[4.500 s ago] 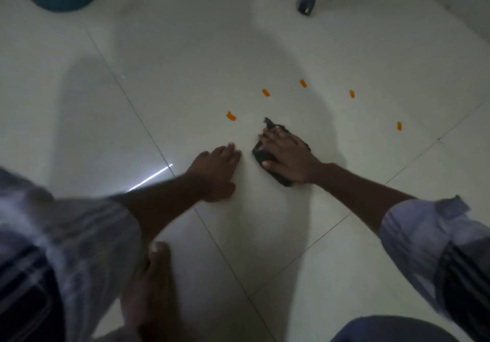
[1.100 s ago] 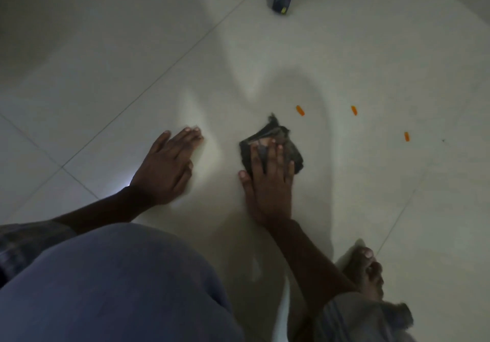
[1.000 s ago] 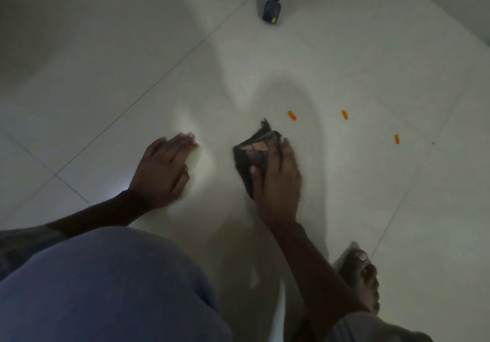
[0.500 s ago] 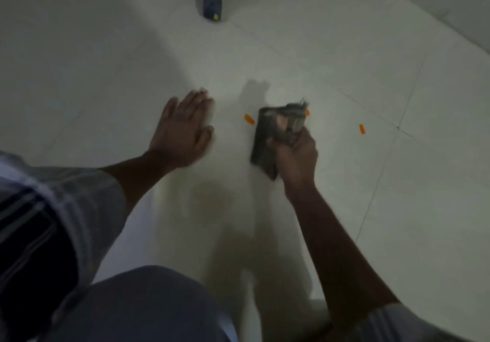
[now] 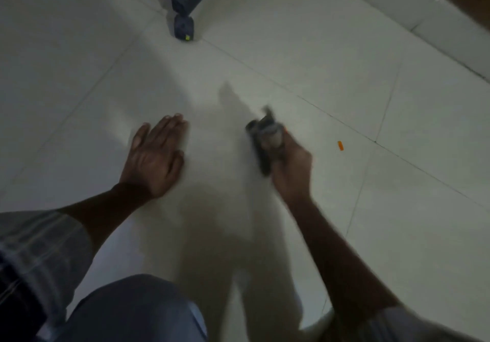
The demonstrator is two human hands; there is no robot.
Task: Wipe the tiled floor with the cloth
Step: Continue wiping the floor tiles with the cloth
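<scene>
Mid-wipe: right hand [image 5: 290, 165] grips the bunched cloth [image 5: 265, 140].
Left hand [image 5: 156, 156] spread flat on the floor [image 5: 265, 50]; next, probably sweep toward the orange scrap [image 5: 340, 145] just right.

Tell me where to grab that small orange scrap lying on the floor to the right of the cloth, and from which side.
Pinch the orange scrap across its short width, coming straight down from above. It seems to lie flat on the tiled floor as a thin, narrow sliver, so probably only its long edges give fingertips purchase. The right hand is nearer but grips the cloth; the left hand rests flat.
</scene>
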